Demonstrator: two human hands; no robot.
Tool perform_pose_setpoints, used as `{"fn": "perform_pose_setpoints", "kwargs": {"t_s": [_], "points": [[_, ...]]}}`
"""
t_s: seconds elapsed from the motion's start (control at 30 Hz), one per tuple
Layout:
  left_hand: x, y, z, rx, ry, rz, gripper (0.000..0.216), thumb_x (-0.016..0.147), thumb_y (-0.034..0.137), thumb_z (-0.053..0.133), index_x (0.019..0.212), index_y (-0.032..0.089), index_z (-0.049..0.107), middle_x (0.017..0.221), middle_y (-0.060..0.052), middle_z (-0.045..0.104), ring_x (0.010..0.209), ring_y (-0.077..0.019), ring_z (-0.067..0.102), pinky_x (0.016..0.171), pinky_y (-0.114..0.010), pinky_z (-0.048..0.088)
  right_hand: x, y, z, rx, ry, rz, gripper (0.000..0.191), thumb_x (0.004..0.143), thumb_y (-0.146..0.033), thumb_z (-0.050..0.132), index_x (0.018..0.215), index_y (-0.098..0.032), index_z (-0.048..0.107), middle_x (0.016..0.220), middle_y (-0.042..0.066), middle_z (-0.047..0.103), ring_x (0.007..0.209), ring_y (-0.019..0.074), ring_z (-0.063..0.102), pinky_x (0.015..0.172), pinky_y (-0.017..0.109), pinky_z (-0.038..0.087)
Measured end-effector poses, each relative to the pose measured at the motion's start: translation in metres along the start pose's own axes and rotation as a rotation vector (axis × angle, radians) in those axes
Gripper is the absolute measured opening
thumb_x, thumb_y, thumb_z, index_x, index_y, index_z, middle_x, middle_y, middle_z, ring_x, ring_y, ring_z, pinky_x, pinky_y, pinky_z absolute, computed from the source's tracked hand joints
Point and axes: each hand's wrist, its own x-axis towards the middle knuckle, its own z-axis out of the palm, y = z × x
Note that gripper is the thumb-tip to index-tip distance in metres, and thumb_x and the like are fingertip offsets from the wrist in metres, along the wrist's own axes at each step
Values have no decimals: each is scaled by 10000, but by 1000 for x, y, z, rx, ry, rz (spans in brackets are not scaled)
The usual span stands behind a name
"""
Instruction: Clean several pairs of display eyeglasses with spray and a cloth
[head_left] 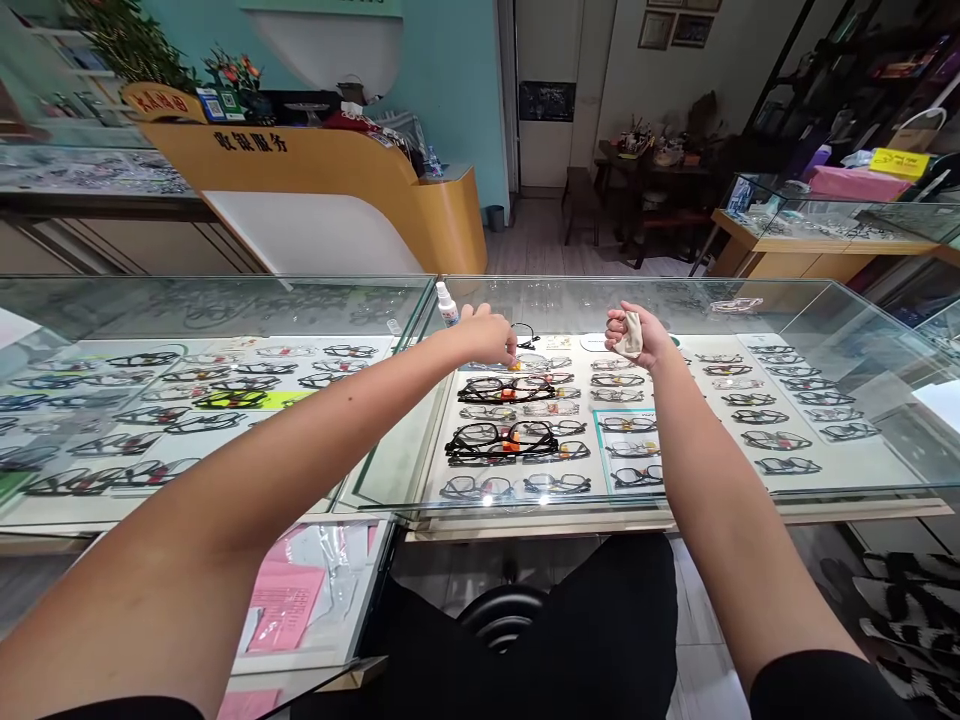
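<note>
Both my arms reach out over a glass display counter [750, 300]. My left hand [489, 336] hovers palm down with its fingers curled onto a pair of clear-framed glasses [534, 360] lying on the glass top. My right hand [636, 338] is closed in a fist round a small beige cleaning cloth [632, 334], a little to the right of the left hand. A small white spray bottle [447, 303] stands just left of my left hand. Two stacks of black-framed glasses with orange tags [506, 390] [501, 441] sit on the glass nearer to me.
Rows of spectacle frames [780, 415] fill trays under the glass, also in the left case [187, 400]. An orange reception desk [315, 175] stands beyond. A black stool [499, 610] is between my legs. Pink papers [281, 600] lie on a lower shelf at left.
</note>
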Motion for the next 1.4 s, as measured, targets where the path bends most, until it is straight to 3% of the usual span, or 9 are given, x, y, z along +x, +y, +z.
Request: {"fn": "perform_pose_setpoints", "kwargs": {"t_s": [0.1,0.33,0.53,0.7,0.87,1.0,1.13,1.27,1.4], "points": [[-4,4,-6,-2,-34,-38,385,786,625,842,910,269,921,1120,-200,775,1301,-481,493,1123,-567,343,-1,0,0,4,0,-6,235,1094,-388,631,922,-228,640,610,-50,485,513,121,420,526,251,489],[-13,13,-17,-39,-102,-178,577,752,757,841,1111,312,921,1412,-234,651,1365,-566,452,1123,-629,399,-1,0,1,-1,2,0,262,1100,-397,616,910,-217,635,612,-54,471,509,113,420,525,240,476],[0,4,-20,-70,-55,-203,782,808,654,793,1482,281,658,1501,-242,584,1369,-512,508,1104,-597,479,-2,0,2,-16,-1,-3,254,1079,-411,665,909,-225,629,612,-59,470,514,115,422,534,243,488],[10,11,-20,-135,-45,-196,718,935,634,585,1533,236,585,1515,-271,585,1434,-536,494,1128,-632,451,-2,0,3,-6,2,-1,271,1099,-403,625,894,-226,620,614,-57,465,509,111,421,533,239,486],[15,21,-21,-135,-50,-146,696,967,595,489,1472,140,642,1442,-302,651,1423,-527,519,1154,-599,419,-1,0,3,-20,-9,-5,273,1077,-420,677,887,-238,608,616,-59,466,507,111,420,532,239,485],[13,24,-23,-136,-46,-154,632,979,533,498,1454,146,657,1397,-274,685,1457,-533,495,1176,-602,378,-2,0,4,4,5,3,263,1087,-406,659,894,-231,625,613,-59,459,505,113,415,527,241,484],[-1,27,-27,-174,185,-39,426,959,388,569,1315,175,665,1237,-204,743,1362,-482,545,1141,-577,385,-4,0,6,14,7,9,267,1107,-402,632,902,-232,628,609,-58,460,505,117,414,519,242,481],[-39,35,-29,-220,439,162,155,997,330,528,989,216,632,1085,-119,755,1126,-346,634,1095,-520,393,-2,0,5,16,11,5,320,1144,-446,559,918,-231,628,595,-51,483,503,123,429,518,245,488],[-103,45,-21,-375,355,275,229,1010,389,548,845,239,602,901,-64,738,883,-268,638,929,-422,431,0,1,3,3,33,8,459,1119,-653,554,922,-243,615,607,-27,543,524,144,505,531,264,514]]}}
